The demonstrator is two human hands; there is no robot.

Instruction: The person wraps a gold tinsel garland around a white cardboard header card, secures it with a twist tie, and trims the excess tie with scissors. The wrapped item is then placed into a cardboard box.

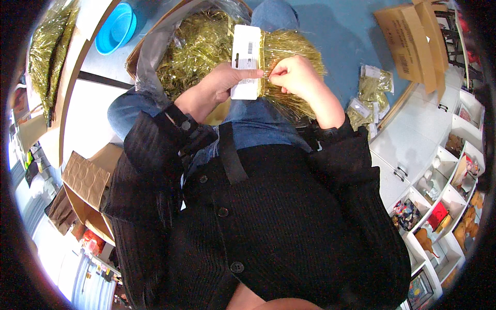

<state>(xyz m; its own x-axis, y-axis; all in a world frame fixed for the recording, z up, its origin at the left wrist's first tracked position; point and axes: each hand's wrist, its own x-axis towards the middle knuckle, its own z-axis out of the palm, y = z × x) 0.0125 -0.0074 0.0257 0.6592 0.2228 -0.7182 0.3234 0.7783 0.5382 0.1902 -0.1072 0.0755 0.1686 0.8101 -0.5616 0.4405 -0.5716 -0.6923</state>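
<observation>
My left hand [223, 79] grips a white header card [245, 35], thumb across its right edge. The card bears a printed code and has a slotted hang hole. Joined along that edge is a bundle of gold tinsel fringe [296, 48], which fans out to the right over my lap. My right hand [290, 75] rests on the tinsel just right of the card, thumb and fingertips pinched together close to my left thumb. Whether a strand lies between those fingertips is too small to tell. Both hands are above my jeans.
A cardboard box lined with clear plastic [149, 58] holds loose gold tinsel [193, 42] at front left. Nearby is a blue basin [116, 29]. Packaged tinsel bundles [364, 104] lie on the floor at right, by a carton [403, 46] and white shelving [445, 186]. More tinsel [48, 58] hangs far left.
</observation>
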